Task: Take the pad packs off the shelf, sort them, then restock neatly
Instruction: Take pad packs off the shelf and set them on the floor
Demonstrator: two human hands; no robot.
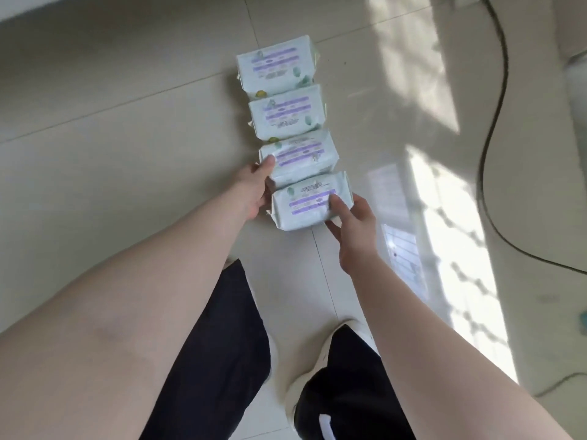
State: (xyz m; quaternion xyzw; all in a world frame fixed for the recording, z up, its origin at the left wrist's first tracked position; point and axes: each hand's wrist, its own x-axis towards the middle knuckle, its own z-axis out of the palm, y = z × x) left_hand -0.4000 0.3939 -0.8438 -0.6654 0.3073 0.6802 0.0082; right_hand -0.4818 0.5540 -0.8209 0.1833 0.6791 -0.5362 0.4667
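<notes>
While the tiled floor (127, 173) took up most of the view, a row of four pad packs ran across it, and everything else sat in relation to that row. A black cable (495, 100) curved well off to the row's right. Below the row's near end stood the person's dark trousers (216, 360) and a white shoe (313, 373). The packs lay edge to edge, probably lined up so like went with like before restocking; no shelf showed. From the far pack (276, 63) the row ran through the second pack (287, 115) and the third pack (301, 157) to the nearest pack (313, 201). The left hand (254, 185) pressed against the left ends of the two nearest packs, thumb on the third, seemingly squaring them. The right hand (352, 223) gripped the nearest pack's right end, thumb on top and fingers beneath.
</notes>
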